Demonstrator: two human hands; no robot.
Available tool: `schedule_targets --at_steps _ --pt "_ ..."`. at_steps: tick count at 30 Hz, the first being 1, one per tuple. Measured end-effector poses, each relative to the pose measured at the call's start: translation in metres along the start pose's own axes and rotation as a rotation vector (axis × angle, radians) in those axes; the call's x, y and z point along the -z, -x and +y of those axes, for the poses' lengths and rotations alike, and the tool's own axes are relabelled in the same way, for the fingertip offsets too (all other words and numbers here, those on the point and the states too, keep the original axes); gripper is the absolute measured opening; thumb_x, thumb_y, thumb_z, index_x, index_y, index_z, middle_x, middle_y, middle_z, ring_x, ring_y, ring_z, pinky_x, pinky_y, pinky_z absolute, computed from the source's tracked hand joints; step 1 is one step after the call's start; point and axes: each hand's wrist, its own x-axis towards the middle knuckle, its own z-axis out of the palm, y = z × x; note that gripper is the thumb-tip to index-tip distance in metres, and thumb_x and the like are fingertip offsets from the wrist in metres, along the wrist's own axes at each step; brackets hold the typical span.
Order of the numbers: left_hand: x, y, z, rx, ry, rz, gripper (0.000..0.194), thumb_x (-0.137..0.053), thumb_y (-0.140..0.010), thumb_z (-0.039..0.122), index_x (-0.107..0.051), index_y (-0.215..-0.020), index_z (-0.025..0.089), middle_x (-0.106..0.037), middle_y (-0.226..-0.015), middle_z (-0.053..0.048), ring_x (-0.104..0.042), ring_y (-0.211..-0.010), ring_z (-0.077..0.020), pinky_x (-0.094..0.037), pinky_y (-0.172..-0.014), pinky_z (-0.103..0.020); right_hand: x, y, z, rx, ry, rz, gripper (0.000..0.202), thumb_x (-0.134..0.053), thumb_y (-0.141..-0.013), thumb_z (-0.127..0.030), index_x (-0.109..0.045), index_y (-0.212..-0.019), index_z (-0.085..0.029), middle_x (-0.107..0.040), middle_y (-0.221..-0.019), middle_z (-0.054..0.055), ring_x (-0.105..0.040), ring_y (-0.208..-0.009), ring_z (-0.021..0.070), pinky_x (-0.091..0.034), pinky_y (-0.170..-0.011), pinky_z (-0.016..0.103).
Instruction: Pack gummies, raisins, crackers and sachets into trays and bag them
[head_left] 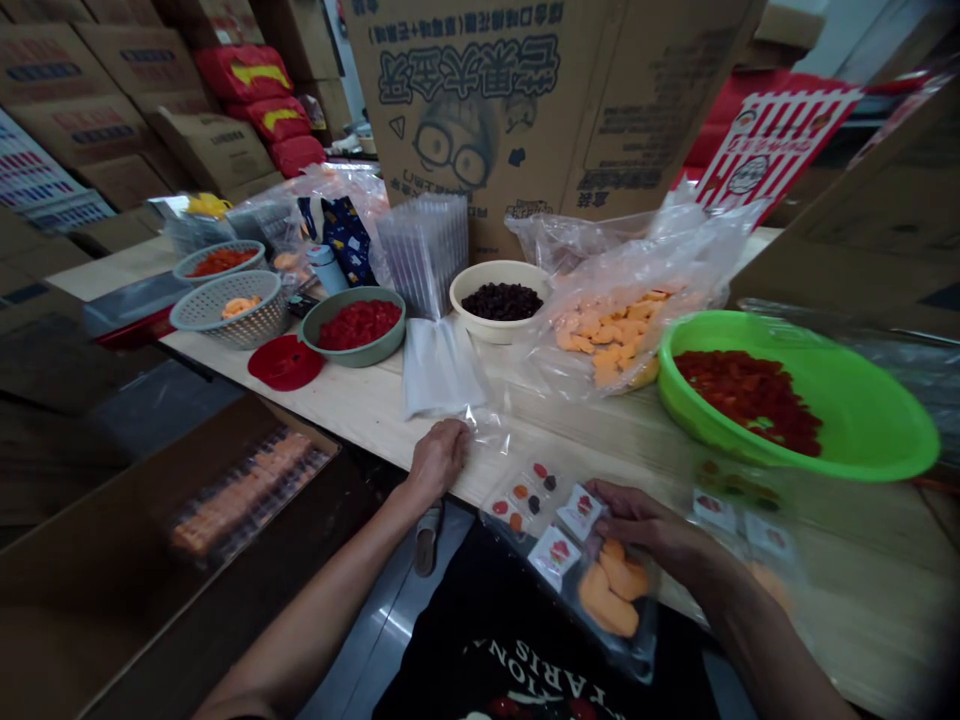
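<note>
My left hand (439, 458) is at the table's front edge, fingers curled on a clear plastic piece (487, 428) beside a stack of clear bags (441, 370). My right hand (637, 520) grips the upper edge of a clear compartment tray (574, 570), tilted over my lap. The tray holds orange pieces (613, 590), two white packets with red prints, and small red, orange and dark pieces. Right of that hand, a similar filled tray (750, 535) lies on the table.
A green basin (885, 420) of red pieces stands right, beside a plastic bag of orange pieces (611, 335). Bowls of dark (461, 305) and red pieces (352, 352) stand farther back. Upright trays (427, 250) and a large carton (525, 120) are behind. An open box (45, 610) is lower left.
</note>
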Motion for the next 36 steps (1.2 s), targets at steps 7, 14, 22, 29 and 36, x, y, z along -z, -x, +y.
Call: schedule_targets --at_steps 7,14,22,29,36 --pt "0.01 -0.005 0.009 -0.244 -0.114 -0.042 0.027 -0.048 -0.089 0.007 -0.067 -0.102 0.02 -0.059 -0.12 -0.011 -0.057 -0.109 -0.0219 -0.051 -0.092 -0.036 -0.027 -0.018 -0.007 -0.042 -0.057 -0.138 0.041 -0.08 -0.074 -0.044 -0.061 -0.097 -0.017 -0.069 -0.084 0.003 -0.064 -0.077 0.0165 -0.048 -0.072 0.025" --pt "0.022 -0.014 0.006 -0.327 -0.113 -0.105 0.03 -0.043 -0.096 0.011 -0.068 -0.113 0.018 -0.063 -0.13 -0.013 -0.063 -0.117 -0.0239 -0.056 -0.095 -0.039 -0.04 -0.035 -0.011 -0.076 -0.093 -0.197 0.041 -0.079 -0.074 -0.044 -0.058 -0.094 -0.016 -0.07 -0.075 0.003 -0.063 -0.066 0.0133 -0.043 -0.058 0.019" --pt "0.045 -0.02 0.014 -0.521 -0.088 -0.082 0.042 -0.043 -0.095 0.005 -0.058 -0.132 0.018 -0.049 -0.151 -0.015 -0.052 -0.136 -0.0241 -0.056 -0.102 -0.038 -0.043 -0.035 -0.026 -0.082 -0.099 -0.159 0.045 -0.08 -0.071 -0.045 -0.06 -0.099 -0.015 -0.07 -0.075 0.003 -0.063 -0.066 0.0138 -0.043 -0.06 0.02" --pt "0.059 -0.029 0.021 -0.604 0.009 -0.117 0.07 -0.04 -0.087 -0.004 -0.038 -0.152 0.021 -0.05 -0.15 -0.014 -0.05 -0.139 -0.0212 -0.052 -0.109 -0.041 -0.031 -0.035 -0.018 -0.092 -0.101 0.01 0.039 -0.082 -0.068 -0.042 -0.059 -0.087 -0.017 -0.07 -0.074 0.002 -0.06 -0.063 0.0131 -0.04 -0.058 0.022" --pt "0.065 -0.025 0.032 -0.637 0.049 -0.299 0.089 -0.04 -0.081 -0.007 -0.017 -0.16 0.027 -0.033 -0.161 -0.012 -0.033 -0.149 -0.0223 -0.043 -0.117 -0.046 -0.014 -0.034 -0.014 -0.074 -0.186 0.206 0.039 -0.084 -0.061 -0.038 -0.063 -0.085 -0.016 -0.07 -0.071 0.002 -0.057 -0.06 0.0124 -0.038 -0.057 0.023"
